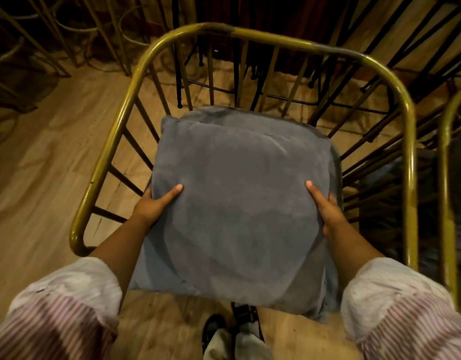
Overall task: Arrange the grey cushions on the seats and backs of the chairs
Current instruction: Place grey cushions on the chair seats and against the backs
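Squarely between our two hands sits a grey cushion (237, 198), held flat over the chair (250, 35) with the gold metal frame. Our left hand (152, 206) clasps its left edge, thumb lying on top and the other fingers tucked underneath out of sight; our right hand (328, 211) grips the right edge the same way, thumb on the top face. Beyond our thumbs the cushion reaches toward the chair's curved back rail, and a second grey layer shows just under its far and right edges, though we cannot tell whether that is another cushion or the seat pad. We find no label, brand or writing on the fabric that can be read. Outward from our wrists come rolled striped sleeves (68, 307). Below the near edge, dark footwear (213, 331) stands on the wooden floor (42, 152). Further off, to the right of our right hand, rises another gold chair frame (444, 178), and behind stand more chair legs (94, 35).
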The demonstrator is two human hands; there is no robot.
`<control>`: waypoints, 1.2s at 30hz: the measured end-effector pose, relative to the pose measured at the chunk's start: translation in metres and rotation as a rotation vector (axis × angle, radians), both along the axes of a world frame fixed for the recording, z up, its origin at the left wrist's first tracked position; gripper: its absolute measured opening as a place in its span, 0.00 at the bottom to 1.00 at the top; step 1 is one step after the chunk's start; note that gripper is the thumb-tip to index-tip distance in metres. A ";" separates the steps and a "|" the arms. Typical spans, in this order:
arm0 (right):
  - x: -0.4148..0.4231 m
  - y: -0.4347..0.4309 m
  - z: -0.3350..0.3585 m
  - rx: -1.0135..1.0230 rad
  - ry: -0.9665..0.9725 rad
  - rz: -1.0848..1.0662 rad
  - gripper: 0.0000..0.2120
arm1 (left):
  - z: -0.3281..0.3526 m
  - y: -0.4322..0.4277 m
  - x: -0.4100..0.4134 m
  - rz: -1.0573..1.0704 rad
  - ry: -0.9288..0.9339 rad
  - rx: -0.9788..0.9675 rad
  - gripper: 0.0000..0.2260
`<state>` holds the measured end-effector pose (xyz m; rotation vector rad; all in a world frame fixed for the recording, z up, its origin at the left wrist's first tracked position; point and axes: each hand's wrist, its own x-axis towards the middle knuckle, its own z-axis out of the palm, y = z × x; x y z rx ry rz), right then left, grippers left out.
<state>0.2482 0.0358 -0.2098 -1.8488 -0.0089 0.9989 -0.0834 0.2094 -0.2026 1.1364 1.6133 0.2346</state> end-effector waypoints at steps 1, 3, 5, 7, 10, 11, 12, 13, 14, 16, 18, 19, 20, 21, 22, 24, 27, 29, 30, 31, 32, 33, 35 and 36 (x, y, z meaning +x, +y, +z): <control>0.004 -0.004 0.001 -0.003 -0.006 -0.020 0.42 | 0.003 -0.002 0.004 -0.005 -0.006 0.001 0.47; 0.006 -0.011 0.009 -0.002 -0.013 -0.027 0.48 | 0.007 -0.004 0.013 -0.026 0.008 0.004 0.41; 0.005 -0.017 0.013 -0.006 -0.009 -0.016 0.60 | 0.009 -0.005 0.019 -0.046 0.024 0.008 0.39; 0.007 -0.022 0.013 -0.001 -0.017 -0.025 0.66 | 0.011 -0.005 0.023 -0.062 0.029 0.021 0.39; 0.009 -0.017 0.013 -0.047 -0.031 0.004 0.55 | 0.006 0.000 0.027 -0.092 0.046 0.036 0.40; 0.010 -0.016 0.009 -0.062 -0.046 0.003 0.50 | 0.003 0.002 0.029 -0.124 0.068 0.031 0.40; 0.009 -0.014 0.003 -0.083 -0.069 0.008 0.45 | -0.003 0.002 0.032 -0.172 0.101 0.015 0.40; 0.006 -0.014 -0.003 -0.104 -0.086 0.033 0.44 | -0.008 0.002 0.035 -0.234 0.144 -0.009 0.41; 0.004 -0.016 -0.011 -0.130 -0.089 0.063 0.47 | -0.014 0.001 0.036 -0.300 0.191 -0.025 0.41; 0.001 -0.025 -0.035 -0.172 -0.078 0.101 0.58 | -0.024 0.000 0.036 -0.374 0.259 -0.049 0.42; -0.003 -0.034 -0.041 -0.184 -0.048 0.090 0.61 | -0.027 0.001 0.034 -0.386 0.269 -0.078 0.43; -0.010 -0.035 -0.029 -0.183 -0.035 0.081 0.58 | -0.026 0.001 0.033 -0.385 0.272 -0.087 0.42; -0.014 -0.037 -0.024 -0.182 -0.018 0.071 0.53 | -0.025 0.000 0.031 -0.374 0.264 -0.093 0.42; -0.015 -0.041 -0.024 -0.171 0.001 0.060 0.48 | -0.023 -0.001 0.029 -0.339 0.237 -0.103 0.42; -0.015 -0.047 -0.029 -0.167 0.020 0.054 0.45 | -0.023 -0.003 0.027 -0.292 0.190 -0.112 0.43; -0.014 -0.053 -0.033 -0.174 0.022 0.048 0.43 | -0.023 -0.004 0.022 -0.225 0.127 -0.115 0.44; -0.011 -0.052 -0.029 -0.162 -0.002 0.035 0.44 | -0.019 0.001 0.021 -0.247 0.139 -0.077 0.44; -0.013 -0.056 -0.024 -0.150 -0.014 0.023 0.44 | -0.012 -0.001 0.021 -0.283 0.171 -0.067 0.49; -0.015 -0.057 -0.023 -0.147 -0.015 0.016 0.44 | -0.010 0.000 0.020 -0.296 0.196 -0.060 0.52; -0.020 -0.061 -0.022 -0.156 -0.008 0.015 0.44 | -0.012 0.000 0.018 -0.315 0.230 -0.052 0.55; -0.025 -0.064 -0.022 -0.172 -0.006 0.022 0.44 | -0.015 0.000 0.014 -0.325 0.253 -0.053 0.56; -0.030 -0.068 -0.023 -0.186 -0.011 0.027 0.44 | -0.017 0.000 0.012 -0.342 0.271 -0.053 0.57; -0.038 -0.074 -0.026 -0.213 -0.022 0.028 0.44 | -0.011 -0.006 0.012 -0.378 0.295 -0.073 0.56; -0.040 -0.075 -0.026 -0.231 -0.024 0.029 0.44 | -0.012 -0.008 0.011 -0.383 0.295 -0.085 0.53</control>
